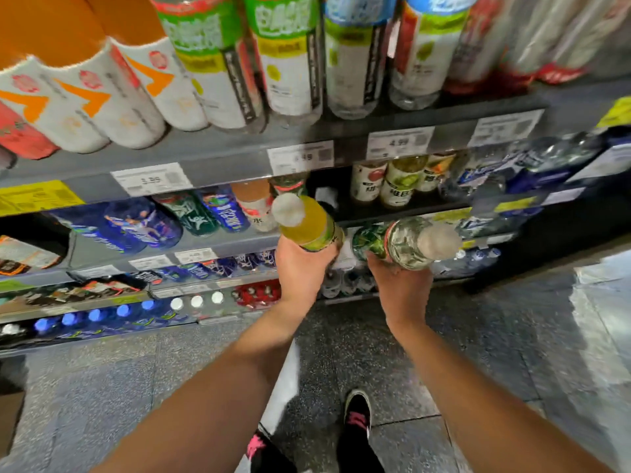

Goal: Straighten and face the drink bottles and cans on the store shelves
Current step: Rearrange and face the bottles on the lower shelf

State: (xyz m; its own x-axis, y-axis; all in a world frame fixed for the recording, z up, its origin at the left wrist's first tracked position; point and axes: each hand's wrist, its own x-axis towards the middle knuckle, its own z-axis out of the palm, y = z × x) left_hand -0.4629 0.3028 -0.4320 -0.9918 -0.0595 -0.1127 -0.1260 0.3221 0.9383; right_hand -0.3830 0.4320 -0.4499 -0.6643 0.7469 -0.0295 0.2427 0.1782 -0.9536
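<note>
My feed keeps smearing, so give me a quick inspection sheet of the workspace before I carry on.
Surface: grey shelves with price tags along the edge, several tiers.
Job's things: yellow drink bottle and clear bottle with green label, both off the shelf, caps toward the camera.
Clutter: nothing seen.
Grips: left hand holds the yellow drink bottle; right hand holds the clear bottle.
Cables: nothing seen.
Surroundings: speckled floor, a black shoe below; rows of bottles and cans on every tier.
</note>
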